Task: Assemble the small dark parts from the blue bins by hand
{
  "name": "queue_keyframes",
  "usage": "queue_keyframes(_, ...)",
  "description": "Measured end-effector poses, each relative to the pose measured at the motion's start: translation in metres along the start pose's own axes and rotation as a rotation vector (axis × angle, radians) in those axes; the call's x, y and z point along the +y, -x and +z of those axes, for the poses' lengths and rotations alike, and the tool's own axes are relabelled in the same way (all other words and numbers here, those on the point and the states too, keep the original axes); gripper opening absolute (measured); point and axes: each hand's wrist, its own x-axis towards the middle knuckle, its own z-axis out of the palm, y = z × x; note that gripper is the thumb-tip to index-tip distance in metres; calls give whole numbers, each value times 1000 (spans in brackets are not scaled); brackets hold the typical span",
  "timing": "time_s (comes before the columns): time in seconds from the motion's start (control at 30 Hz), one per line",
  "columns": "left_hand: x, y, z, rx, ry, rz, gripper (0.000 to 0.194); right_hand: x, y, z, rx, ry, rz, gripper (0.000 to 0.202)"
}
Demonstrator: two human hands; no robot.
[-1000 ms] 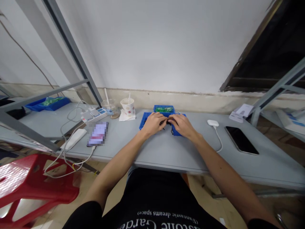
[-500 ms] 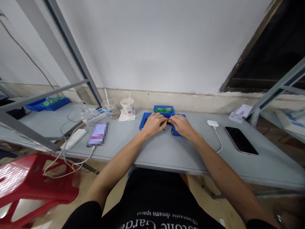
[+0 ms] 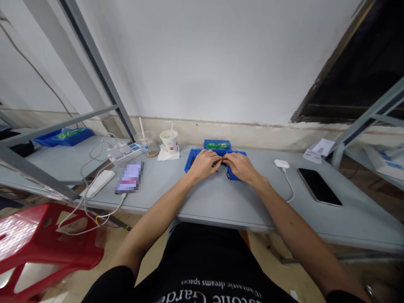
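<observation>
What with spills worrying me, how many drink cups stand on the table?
2: a clear plastic cup beside the power strip, and a white cup just right of that cup.

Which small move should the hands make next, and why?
I'd probably ease the left hand and right hand slightly apart: their fingers come so close together that anything pinched there is hard to make out, and small black pieces show just beside the right blue bin.

Black T-shirt [image 3: 205,252], white lettering [image 3: 221,283]
</observation>
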Motion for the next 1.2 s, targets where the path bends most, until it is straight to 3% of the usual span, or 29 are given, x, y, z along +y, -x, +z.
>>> queue_keyframes(0.1,1,0,-1,-1,2,0,26,1,0,0,9,24,20,30)
queue_keyframes(0.27,0,0,-3,8,11,-14,24,-2,0,-2,18,-55,-7,17)
queue_keyframes(0.4,-1,0,-3,-2,12,-20,26,-1,-1,-2,42,-14,-19,25)
queue_keyframes(0.47,-1,-1,-3,0,15,-35,26,2,0,-3,123,-22,3,27)
queue_keyframes(0.63,-2,-1,-4,-102,4,-72,23,17,4,-16,515,-53,156,29)
queue_keyframes(0.7,-1,-3,-4,-164,-20,-79,22,23,5,-21,567,-26,179,28)
queue_keyframes(1.0,7,0,10,-325,-191,-112,26,24,5,-23,529,-11,143,27)
queue_keyframes(1.2,8,2,13,-432,-222,-133,26,16,3,-15,392,6,79,22)
